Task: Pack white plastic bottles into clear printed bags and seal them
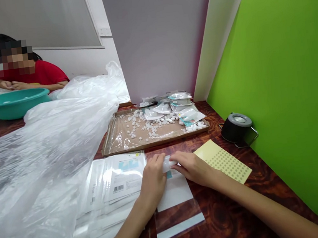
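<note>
My left hand (152, 181) and my right hand (192, 166) meet over a clear plastic pouch (177, 205) that lies flat on the dark wooden table (234, 210). Both pinch a small white piece (168, 164) at the pouch's top end, fingers closed on it. The pouch holds a white card with a blue mark. A stack of similar printed pouches (112, 190) lies just left of my left hand. A yellow sheet of round stickers (223, 160) lies right of my right hand.
A cardboard tray (112, 142) holds several loose white pieces and filled packets (184, 110). A large clear plastic sheet (37, 165) covers the left. A black round device (237, 126) stands by the green wall. A person in red sits behind a teal basin (9, 104).
</note>
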Available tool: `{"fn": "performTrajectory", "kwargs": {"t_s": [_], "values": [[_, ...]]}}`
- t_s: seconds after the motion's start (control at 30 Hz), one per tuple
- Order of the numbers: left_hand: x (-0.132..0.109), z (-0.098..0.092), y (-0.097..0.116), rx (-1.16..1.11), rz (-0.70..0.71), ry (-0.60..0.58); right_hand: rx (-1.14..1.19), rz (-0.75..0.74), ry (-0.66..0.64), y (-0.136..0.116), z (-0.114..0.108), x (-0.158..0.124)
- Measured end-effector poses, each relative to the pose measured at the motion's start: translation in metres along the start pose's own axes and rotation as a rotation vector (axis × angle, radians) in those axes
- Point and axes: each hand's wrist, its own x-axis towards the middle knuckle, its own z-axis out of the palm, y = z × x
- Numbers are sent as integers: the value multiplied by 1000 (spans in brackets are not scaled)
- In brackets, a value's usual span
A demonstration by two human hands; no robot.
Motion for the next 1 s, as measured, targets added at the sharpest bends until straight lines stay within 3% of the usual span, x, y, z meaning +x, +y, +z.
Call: {"fn": "performTrajectory", "kwargs": {"t_s": [0.27, 0.37, 0.47, 0.53, 0.83, 0.93, 1.0], "values": [[-1, -15, 7, 68, 2, -1, 33, 235, 82, -22, 12, 4], [1, -19, 4, 39, -7, -27, -68, 145, 91, -22, 7, 2], [1, -20, 0, 14, 7, -89, -201, -19, -31, -17, -3, 2], [1, -19, -1, 9, 21, -130, -212, -38, -111, -15, -7, 3], [-6, -14, 13, 125, 1, -122, -107, 307, -84, -26, 12, 3], [-5, -12, 15, 111, -6, -124, -82, 367, -46, -26, 12, -1], [-4, -12, 12, 77, -13, -130, -153, 314, -4, -24, 8, -6]]}}
